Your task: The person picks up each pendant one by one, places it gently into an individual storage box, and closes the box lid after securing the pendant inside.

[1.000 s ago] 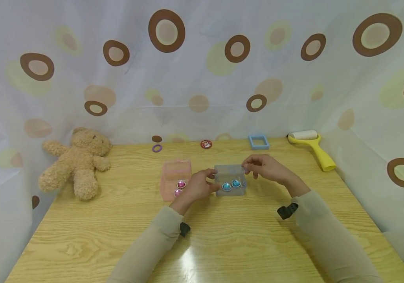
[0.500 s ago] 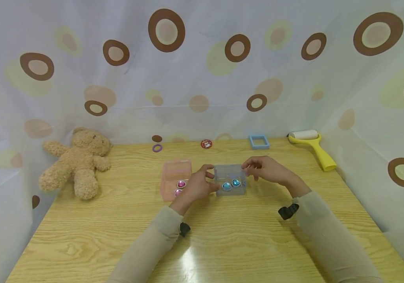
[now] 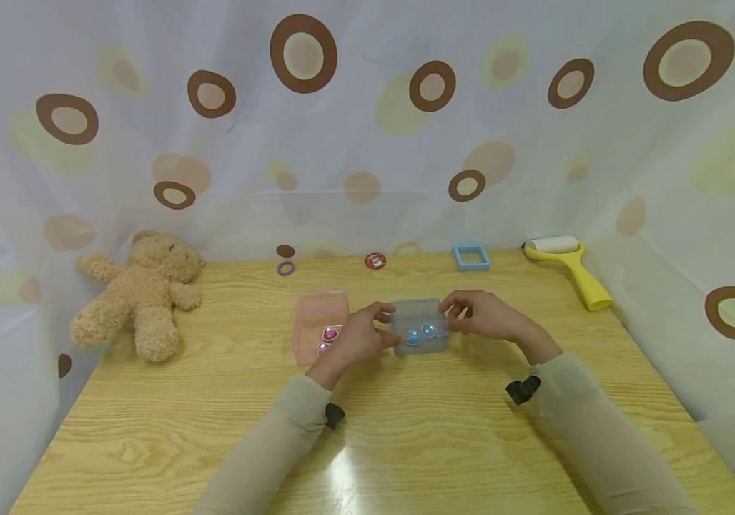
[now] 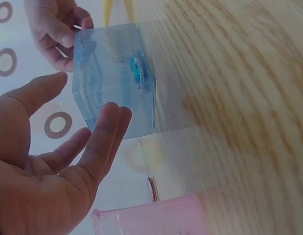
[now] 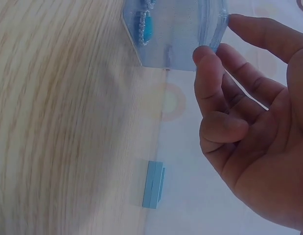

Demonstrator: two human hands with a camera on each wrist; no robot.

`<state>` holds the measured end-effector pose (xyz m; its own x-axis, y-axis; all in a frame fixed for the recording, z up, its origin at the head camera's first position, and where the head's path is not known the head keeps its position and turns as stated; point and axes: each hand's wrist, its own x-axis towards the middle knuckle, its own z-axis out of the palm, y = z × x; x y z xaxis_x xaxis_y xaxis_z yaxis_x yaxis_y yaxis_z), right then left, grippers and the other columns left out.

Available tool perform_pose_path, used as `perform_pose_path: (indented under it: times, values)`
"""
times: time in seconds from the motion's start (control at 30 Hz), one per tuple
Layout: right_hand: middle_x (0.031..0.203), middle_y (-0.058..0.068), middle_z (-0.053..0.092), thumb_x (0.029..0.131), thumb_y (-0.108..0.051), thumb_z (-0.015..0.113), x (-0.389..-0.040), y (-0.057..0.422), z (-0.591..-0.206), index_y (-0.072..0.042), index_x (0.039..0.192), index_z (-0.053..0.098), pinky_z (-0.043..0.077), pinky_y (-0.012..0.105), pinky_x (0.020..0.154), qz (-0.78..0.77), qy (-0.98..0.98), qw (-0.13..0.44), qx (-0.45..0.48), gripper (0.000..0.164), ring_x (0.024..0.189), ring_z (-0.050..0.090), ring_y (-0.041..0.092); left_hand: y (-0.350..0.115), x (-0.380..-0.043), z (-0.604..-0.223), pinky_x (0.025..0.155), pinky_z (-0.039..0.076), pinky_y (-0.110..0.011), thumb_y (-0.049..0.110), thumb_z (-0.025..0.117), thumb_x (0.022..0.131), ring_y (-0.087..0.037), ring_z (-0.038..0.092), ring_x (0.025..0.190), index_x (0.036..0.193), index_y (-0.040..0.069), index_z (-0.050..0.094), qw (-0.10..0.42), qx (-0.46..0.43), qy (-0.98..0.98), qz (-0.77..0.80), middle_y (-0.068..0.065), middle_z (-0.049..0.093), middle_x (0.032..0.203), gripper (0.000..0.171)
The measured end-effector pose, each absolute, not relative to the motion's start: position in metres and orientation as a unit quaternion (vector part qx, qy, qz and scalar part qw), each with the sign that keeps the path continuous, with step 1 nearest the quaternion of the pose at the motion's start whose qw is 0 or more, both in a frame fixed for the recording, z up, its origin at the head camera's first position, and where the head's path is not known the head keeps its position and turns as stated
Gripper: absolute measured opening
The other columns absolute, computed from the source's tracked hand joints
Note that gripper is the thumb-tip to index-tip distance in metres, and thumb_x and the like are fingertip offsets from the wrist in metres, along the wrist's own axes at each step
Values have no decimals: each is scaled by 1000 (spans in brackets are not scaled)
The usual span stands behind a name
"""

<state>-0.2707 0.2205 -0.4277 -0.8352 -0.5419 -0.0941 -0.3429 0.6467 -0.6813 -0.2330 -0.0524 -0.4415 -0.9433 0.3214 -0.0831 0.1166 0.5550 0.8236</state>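
Note:
A clear bluish plastic box sits on the table with its lid lowered over it. Two blue gems with beaded rims show through the plastic. My right hand holds the right side of the box, thumb and forefinger at the lid's edge in the right wrist view. On the other side, my left hand has its fingers spread and relaxed, fingertips right at the box wall. Left of it, an open pink plastic box contains pink gems, partly hidden behind the left hand.
A teddy bear leans at the left back. Along the back edge lie a purple ring, a round red badge and a blue square frame. A yellow-handled lint roller lies at the right back.
The lid of the bluish box has come down over the gems, with my right hand moving slightly down and forward over it. My left hand has stayed nearly still.

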Motion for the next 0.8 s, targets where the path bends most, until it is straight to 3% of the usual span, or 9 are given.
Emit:
perform_pose_path:
  times: [0.2, 0.57, 0.8]
  values:
    - [98, 5, 70, 94, -17, 69, -270, 221, -430, -8, 122, 64, 54, 30, 72, -321, 900, 140, -259, 30, 84, 65, 14, -52, -233, -442, 89, 58, -40, 26, 73, 92, -32, 69, 113, 139, 10, 55, 106, 120, 881, 446, -15, 65, 128, 53]
    - [97, 7, 68, 95, -19, 69, -267, 221, -432, -9, 123, 62, 54, 33, 69, -346, 894, 160, -236, 31, 83, 68, 26, -52, -235, -442, 87, 59, -38, 23, 73, 92, -32, 69, 113, 140, 9, 55, 111, 125, 878, 448, -15, 64, 129, 52]
    - [96, 7, 69, 94, -18, 69, -267, 220, -431, -8, 123, 62, 53, 33, 69, -344, 895, 159, -237, 31, 81, 67, 23, -51, -234, -440, 88, 59, -38, 20, 74, 91, -31, 69, 113, 139, 9, 55, 111, 122, 880, 445, -15, 65, 127, 53]
